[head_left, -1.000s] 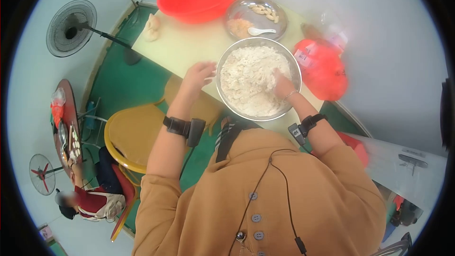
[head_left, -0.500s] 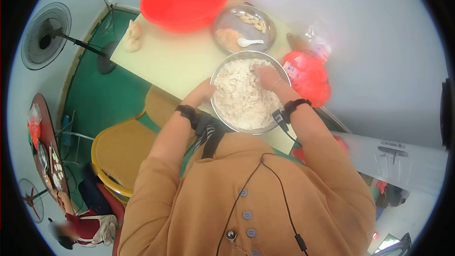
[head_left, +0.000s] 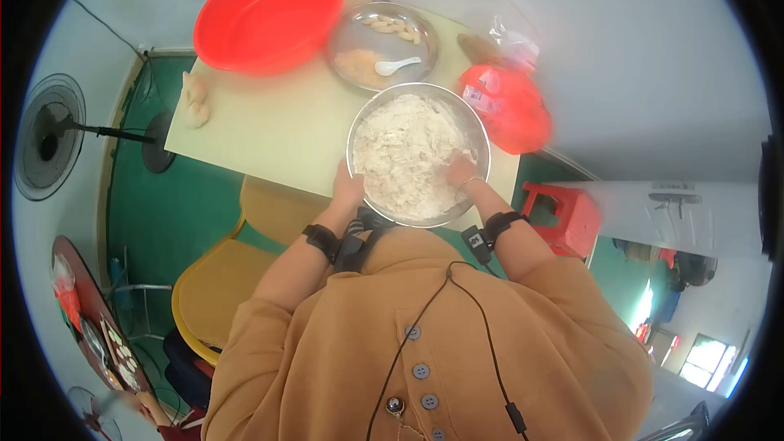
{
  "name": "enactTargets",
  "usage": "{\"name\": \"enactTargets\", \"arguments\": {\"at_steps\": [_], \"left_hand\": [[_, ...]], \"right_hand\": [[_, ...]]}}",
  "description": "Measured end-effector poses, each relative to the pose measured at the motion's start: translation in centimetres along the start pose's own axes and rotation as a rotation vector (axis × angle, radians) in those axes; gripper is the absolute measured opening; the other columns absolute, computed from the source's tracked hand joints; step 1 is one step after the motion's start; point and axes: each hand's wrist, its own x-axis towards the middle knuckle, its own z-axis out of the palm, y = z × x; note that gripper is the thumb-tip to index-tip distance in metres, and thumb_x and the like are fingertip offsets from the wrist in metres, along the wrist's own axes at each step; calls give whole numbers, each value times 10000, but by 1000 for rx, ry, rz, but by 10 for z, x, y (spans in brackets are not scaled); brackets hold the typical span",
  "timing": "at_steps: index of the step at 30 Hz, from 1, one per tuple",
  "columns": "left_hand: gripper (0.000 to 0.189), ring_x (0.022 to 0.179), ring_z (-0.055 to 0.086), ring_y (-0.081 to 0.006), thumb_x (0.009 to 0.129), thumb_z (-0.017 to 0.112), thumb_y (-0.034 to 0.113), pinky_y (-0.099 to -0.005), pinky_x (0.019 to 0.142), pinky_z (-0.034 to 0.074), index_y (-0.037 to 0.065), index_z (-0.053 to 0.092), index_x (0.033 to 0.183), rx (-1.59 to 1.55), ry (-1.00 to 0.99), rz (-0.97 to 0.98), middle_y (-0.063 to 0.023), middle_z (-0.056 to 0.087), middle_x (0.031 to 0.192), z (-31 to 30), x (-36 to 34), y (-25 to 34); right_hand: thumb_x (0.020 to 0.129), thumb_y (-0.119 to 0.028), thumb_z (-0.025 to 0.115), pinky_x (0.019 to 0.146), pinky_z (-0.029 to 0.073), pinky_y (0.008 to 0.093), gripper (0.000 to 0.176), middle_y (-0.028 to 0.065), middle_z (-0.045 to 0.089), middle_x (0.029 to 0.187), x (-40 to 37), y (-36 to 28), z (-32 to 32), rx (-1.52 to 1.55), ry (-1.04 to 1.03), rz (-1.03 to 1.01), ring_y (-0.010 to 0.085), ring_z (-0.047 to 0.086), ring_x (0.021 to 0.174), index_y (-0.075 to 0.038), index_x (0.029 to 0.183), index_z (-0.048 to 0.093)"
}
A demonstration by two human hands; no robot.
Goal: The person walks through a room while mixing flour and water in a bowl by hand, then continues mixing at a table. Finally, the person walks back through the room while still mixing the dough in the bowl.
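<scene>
A round metal bowl (head_left: 353, 132) at the table's near edge holds rough, floury dough (head_left: 408, 147). My left hand (head_left: 349, 185) grips the bowl's rim on the near left side. Inside the bowl, at its right, my right hand (head_left: 461, 170) presses into the dough with its fingers curled and partly buried. Just beyond the bowl lies a metal plate (head_left: 347, 37) with a white spoon (head_left: 398, 65), a pale orange crumbly heap (head_left: 358, 64) and several pale elongated pieces (head_left: 392, 27).
On the pale table (head_left: 253, 126) stand a large red basin (head_left: 273, 20), a pale lumpy object (head_left: 195, 100) and a red plastic bag (head_left: 514, 114). A yellow chair (head_left: 220, 286) is at left, a red stool (head_left: 572, 220) at right. A fan (head_left: 49, 135) stands beyond; another person works at a side table.
My right hand has moved from the far right part of the dough toward me, to the bowl's near right. My left hand stays at the rim. The view has shifted, showing more of the red stool.
</scene>
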Motion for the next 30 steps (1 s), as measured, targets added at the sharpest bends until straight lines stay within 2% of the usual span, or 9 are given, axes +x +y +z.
{"name": "enactTargets", "arguments": {"at_steps": [4,6,9,11,12,14,17,24,30], "left_hand": [[561,999,560,-295,829,303,-33,-386,631,578,99,155,1354,-84,-98,-122,-186,411,1239,0,-13,19],[617,1004,556,-317,831,318,-34,-426,658,578,163,79,1364,-181,-147,-314,-184,363,1276,3,-36,45],[660,1022,550,-319,842,345,-21,-419,686,570,202,2,1360,-148,-222,-403,-179,347,1289,2,-59,51],[673,1016,554,-321,848,358,-7,-419,693,565,216,-24,1355,-169,-284,-439,-176,342,1294,-4,-63,45],[687,1009,558,-323,855,371,6,-418,700,560,230,-49,1351,-200,-341,-470,-174,338,1299,-6,-65,43],[681,1000,565,-318,861,375,19,-414,690,558,228,-54,1347,-179,-366,-464,-176,335,1303,-9,-67,44],[665,976,579,-310,868,382,35,-406,676,555,218,-48,1342,-140,-381,-430,-178,339,1304,-11,-67,38],[653,913,608,-284,862,428,71,-368,650,550,183,-7,1335,-41,-395,-413,-165,405,1258,-14,-60,35],[635,975,574,-243,833,477,69,-369,680,525,142,117,1351,-148,-423,-433,-158,428,1239,-22,-55,31]], "right_hand": [[717,-380,607,908,413,383,732,298,517,1124,9,-3,43,548,58,160,386,511,1063,80,1234,368],[701,-378,623,913,409,378,801,306,500,1148,17,-9,67,780,96,181,387,505,1071,88,1277,319],[666,-381,664,914,407,370,909,310,472,1183,17,-36,82,918,169,-17,388,493,1084,80,1325,240],[640,-381,696,902,417,365,955,300,490,1163,-19,-76,44,500,342,-102,398,479,1094,69,1335,221],[640,-381,696,902,417,365,955,300,490,1163,-27,-85,36,508,344,-91,398,479,1094,69,1335,221],[616,-393,726,889,430,374,999,285,477,1172,-31,-98,21,207,107,-123,388,474,1105,9,1363,197],[607,-388,740,885,440,385,993,275,436,1201,-27,-112,9,53,47,-72,366,487,1099,-48,1368,201],[593,-348,759,860,468,387,918,242,414,1238,31,-98,-5,-22,93,-70,344,533,1049,-196,1353,267],[683,-167,624,861,459,383,605,198,550,1129,45,-65,-17,56,208,-126,325,553,1030,-137,1259,440]]}}
